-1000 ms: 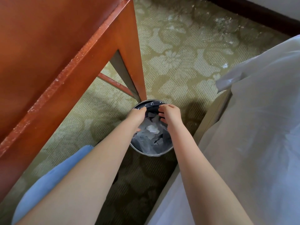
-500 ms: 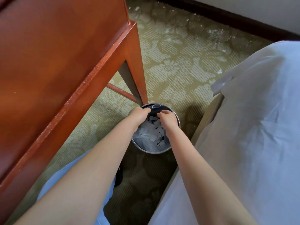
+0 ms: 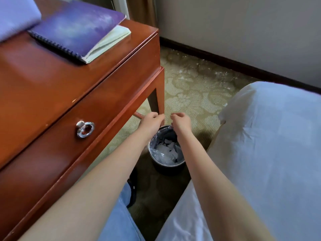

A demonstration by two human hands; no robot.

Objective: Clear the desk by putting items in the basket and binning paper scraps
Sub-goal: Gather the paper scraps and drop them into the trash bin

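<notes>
Above the round black plastic-lined bin (image 3: 167, 169) of white paper scraps (image 3: 168, 151), our left hand (image 3: 152, 120) and right hand (image 3: 181, 121) hover, grips loosely curled, empty.

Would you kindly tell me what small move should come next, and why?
Probably lift the left hand and right hand toward the desk: both look empty above the bin, paper scraps lie inside it, and the purple notebook on top needs clearing.

Round dark bin (image 3: 165, 169) upright beside desk (image 3: 52, 87), plastic-lined, white paper scraps (image 3: 168, 153) inside, purple notebook (image 3: 74, 26) on desk
</notes>
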